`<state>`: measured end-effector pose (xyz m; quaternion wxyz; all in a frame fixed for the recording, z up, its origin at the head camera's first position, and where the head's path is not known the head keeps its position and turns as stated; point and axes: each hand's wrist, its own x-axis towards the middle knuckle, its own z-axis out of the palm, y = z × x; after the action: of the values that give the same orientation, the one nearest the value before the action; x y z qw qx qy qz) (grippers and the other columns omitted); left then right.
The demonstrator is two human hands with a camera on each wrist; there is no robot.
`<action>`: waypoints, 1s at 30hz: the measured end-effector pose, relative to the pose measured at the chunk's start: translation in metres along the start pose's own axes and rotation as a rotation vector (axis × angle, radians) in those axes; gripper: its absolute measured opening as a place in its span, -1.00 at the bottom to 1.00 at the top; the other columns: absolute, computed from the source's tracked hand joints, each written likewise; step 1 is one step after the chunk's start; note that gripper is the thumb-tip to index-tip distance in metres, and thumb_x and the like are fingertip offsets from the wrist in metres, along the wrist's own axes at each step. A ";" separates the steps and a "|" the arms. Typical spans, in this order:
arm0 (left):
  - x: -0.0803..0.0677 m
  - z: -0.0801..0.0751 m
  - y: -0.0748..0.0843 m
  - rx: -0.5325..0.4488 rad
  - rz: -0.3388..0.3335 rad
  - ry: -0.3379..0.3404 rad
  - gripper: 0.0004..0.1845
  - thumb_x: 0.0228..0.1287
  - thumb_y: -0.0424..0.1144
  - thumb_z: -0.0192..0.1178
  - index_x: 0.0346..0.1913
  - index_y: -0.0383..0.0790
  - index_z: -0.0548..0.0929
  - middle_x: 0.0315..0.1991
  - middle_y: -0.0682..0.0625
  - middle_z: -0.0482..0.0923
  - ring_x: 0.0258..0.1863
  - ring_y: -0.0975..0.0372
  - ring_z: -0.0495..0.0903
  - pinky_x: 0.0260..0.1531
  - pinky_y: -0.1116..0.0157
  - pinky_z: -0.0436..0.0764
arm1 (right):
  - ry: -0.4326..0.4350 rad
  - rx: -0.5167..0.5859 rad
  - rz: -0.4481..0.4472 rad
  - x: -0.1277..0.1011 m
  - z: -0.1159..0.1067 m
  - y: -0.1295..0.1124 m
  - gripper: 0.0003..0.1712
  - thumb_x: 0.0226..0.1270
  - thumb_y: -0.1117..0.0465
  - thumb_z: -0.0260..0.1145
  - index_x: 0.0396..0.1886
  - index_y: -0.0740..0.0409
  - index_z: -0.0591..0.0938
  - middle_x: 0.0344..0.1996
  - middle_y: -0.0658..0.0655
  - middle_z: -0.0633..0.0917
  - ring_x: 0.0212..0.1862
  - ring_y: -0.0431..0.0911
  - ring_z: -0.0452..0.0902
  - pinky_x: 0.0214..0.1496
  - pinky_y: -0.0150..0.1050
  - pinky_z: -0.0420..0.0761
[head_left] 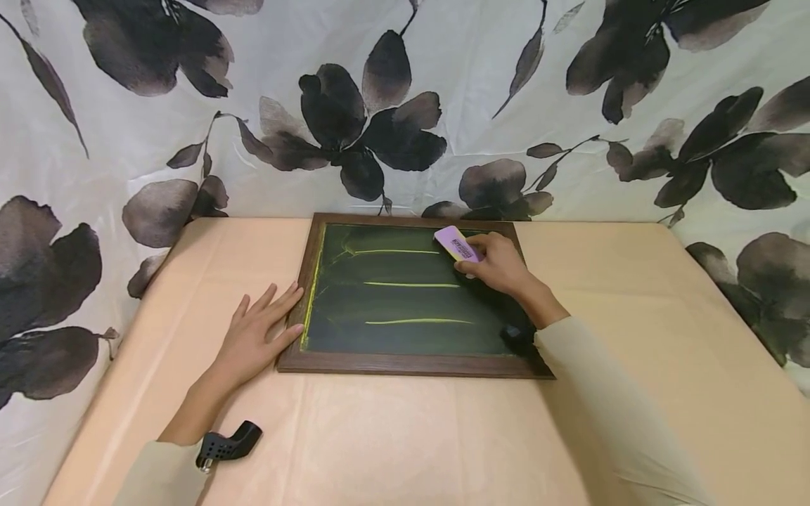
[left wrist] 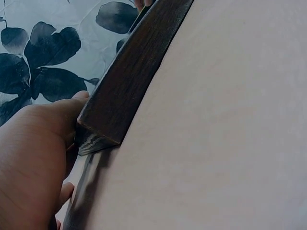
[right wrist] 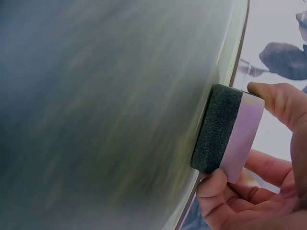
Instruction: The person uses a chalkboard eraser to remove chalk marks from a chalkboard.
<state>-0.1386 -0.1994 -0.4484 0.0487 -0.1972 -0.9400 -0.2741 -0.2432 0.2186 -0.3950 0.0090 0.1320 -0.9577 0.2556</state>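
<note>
A dark chalkboard (head_left: 405, 309) in a brown wooden frame (head_left: 405, 365) lies flat on the table, with yellow chalk streaks across it. My right hand (head_left: 500, 266) grips a pink-backed eraser (head_left: 457, 244) with a dark felt face (right wrist: 216, 127), pressed against the board near its upper right corner. My left hand (head_left: 256, 334) lies flat on the table with fingers spread, its thumb side against the frame's left edge (left wrist: 129, 76) near the lower corner.
The table (head_left: 392, 436) is covered with a peach cloth. A floral black-and-white curtain (head_left: 392, 105) hangs behind and at both sides. A small black wrist-camera mount (head_left: 226, 444) sits by my left forearm.
</note>
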 end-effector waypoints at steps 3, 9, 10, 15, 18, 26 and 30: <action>-0.001 -0.001 0.000 0.004 -0.008 -0.003 -0.31 0.34 0.09 0.12 0.46 -0.06 0.25 0.44 -0.04 0.17 0.44 -0.09 0.00 0.34 -0.20 -0.24 | -0.020 0.023 -0.018 0.008 0.007 -0.009 -0.34 0.11 0.08 0.41 0.14 0.41 0.56 -0.16 0.30 0.62 -0.17 0.07 0.43 -0.21 -0.09 0.45; -0.003 -0.001 0.002 0.004 -0.008 -0.003 -0.31 0.34 0.07 0.12 0.46 -0.08 0.26 0.43 -0.07 0.18 0.43 -0.11 0.01 0.33 -0.21 -0.23 | -0.070 0.090 -0.039 0.023 0.023 -0.035 -0.34 0.11 0.07 0.42 0.16 0.36 0.56 -0.16 0.25 0.61 -0.16 0.04 0.43 -0.18 -0.11 0.46; -0.003 -0.001 0.002 0.004 -0.008 -0.002 -0.31 0.34 0.07 0.12 0.46 -0.08 0.26 0.43 -0.07 0.18 0.43 -0.11 0.01 0.33 -0.21 -0.22 | -0.079 0.100 -0.042 0.025 0.026 -0.039 -0.34 0.12 0.06 0.41 0.17 0.34 0.55 -0.15 0.24 0.61 -0.15 0.03 0.43 -0.17 -0.12 0.46; -0.002 -0.001 0.002 0.011 -0.007 -0.002 -0.31 0.34 0.07 0.12 0.46 -0.07 0.25 0.43 -0.06 0.18 0.43 -0.11 0.01 0.33 -0.21 -0.23 | -0.121 0.133 -0.055 0.034 0.040 -0.062 -0.35 0.14 0.06 0.40 0.19 0.30 0.55 -0.14 0.20 0.58 -0.12 0.00 0.42 -0.14 -0.15 0.47; -0.002 -0.002 0.002 0.013 -0.004 -0.002 -0.31 0.34 0.07 0.13 0.46 -0.07 0.25 0.43 -0.05 0.18 0.43 -0.11 0.01 0.33 -0.21 -0.23 | -0.133 0.129 -0.073 0.040 0.047 -0.077 -0.35 0.14 0.06 0.40 0.19 0.30 0.55 -0.15 0.19 0.59 -0.11 -0.01 0.41 -0.12 -0.16 0.47; -0.001 0.000 0.001 0.006 0.008 0.009 -0.31 0.34 0.07 0.13 0.46 -0.06 0.26 0.44 -0.03 0.17 0.44 -0.09 0.01 0.33 -0.21 -0.24 | -0.176 0.053 -0.162 0.054 0.064 -0.109 -0.36 0.14 0.04 0.38 0.17 0.30 0.57 -0.13 0.19 0.62 -0.14 -0.02 0.42 -0.12 -0.18 0.46; -0.001 0.004 0.000 -0.001 0.010 0.020 -0.32 0.34 0.07 0.13 0.46 -0.06 0.27 0.44 -0.02 0.18 0.44 -0.08 0.01 0.33 -0.20 -0.24 | -0.181 -0.006 -0.196 0.057 0.067 -0.113 -0.36 0.11 0.07 0.39 0.17 0.30 0.57 -0.13 0.21 0.61 -0.15 -0.01 0.42 -0.13 -0.17 0.46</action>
<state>-0.1376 -0.1979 -0.4522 0.0594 -0.1990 -0.9384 -0.2762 -0.2657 0.0766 -0.3935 -0.0520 0.2473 -0.9379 0.2377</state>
